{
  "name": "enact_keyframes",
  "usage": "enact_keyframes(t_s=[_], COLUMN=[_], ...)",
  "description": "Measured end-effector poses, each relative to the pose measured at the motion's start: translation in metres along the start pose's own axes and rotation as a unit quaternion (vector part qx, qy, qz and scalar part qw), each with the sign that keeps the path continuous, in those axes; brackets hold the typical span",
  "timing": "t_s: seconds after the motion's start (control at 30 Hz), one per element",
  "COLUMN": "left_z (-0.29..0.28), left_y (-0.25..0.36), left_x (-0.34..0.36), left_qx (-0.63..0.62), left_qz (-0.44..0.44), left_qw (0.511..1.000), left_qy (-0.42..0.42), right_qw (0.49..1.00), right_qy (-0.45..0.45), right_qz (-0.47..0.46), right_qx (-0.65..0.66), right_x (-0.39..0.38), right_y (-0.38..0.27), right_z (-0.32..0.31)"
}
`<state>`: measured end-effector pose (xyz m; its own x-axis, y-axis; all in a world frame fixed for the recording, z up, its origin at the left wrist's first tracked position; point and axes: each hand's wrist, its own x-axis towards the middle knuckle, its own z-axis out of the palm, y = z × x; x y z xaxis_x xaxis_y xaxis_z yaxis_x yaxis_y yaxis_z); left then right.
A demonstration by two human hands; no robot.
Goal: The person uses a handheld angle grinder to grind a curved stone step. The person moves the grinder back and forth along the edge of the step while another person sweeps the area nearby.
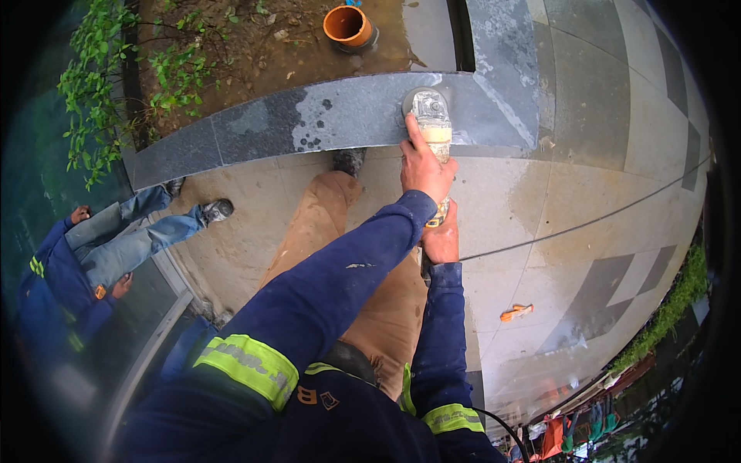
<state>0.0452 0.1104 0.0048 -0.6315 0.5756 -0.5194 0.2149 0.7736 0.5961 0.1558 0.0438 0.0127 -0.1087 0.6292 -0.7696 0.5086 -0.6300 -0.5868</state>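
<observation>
A dust-covered angle grinder (430, 108) rests with its round head and disc on the dark grey stone slab (347, 112) topping a low planter wall. My left hand (426, 168) is wrapped round the front of its body, with the index finger stretched along it toward the head. Behind it, my right hand (442, 235) grips the rear end of the grinder. Both sleeves are dark blue with yellow-green bands. The disc is mostly hidden under the grinder's head. Dark wet spots and a paler, damp-looking patch mark the slab to the left.
An orange pipe (347, 28) stands up in the muddy planter, beside a leafy bush (96, 85). A dark cable (594, 221) crosses the tiled floor on the right. An orange object (515, 312), possibly a glove, lies there. Another person in jeans (139, 239) stands at the left.
</observation>
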Motion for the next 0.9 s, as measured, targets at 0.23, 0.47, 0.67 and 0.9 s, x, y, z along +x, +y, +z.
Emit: enact_keyframes(t_s=[0.23, 0.47, 0.67, 0.9], left_z=[-0.001, 0.000, -0.006, -0.007], left_y=[0.005, -0.002, 0.012, -0.010], left_x=[0.011, -0.003, 0.019, 0.001], left_qx=[-0.007, -0.007, -0.020, -0.008], left_qz=[0.018, 0.002, -0.010, 0.011], left_qw=[1.000, 1.000, 0.999, 1.000], left_qy=[-0.006, -0.007, -0.025, 0.025], right_qw=[0.998, 1.000, 0.998, 0.999], right_qy=[0.024, -0.009, 0.012, -0.016], right_qz=[-0.040, 0.010, -0.046, -0.016], right_qx=[-0.047, 0.020, -0.039, -0.047], right_x=[0.009, -0.003, 0.017, 0.000], right_y=[-0.009, 0.001, -0.009, 0.006], right_z=[0.004, 0.001, 0.004, 0.005])
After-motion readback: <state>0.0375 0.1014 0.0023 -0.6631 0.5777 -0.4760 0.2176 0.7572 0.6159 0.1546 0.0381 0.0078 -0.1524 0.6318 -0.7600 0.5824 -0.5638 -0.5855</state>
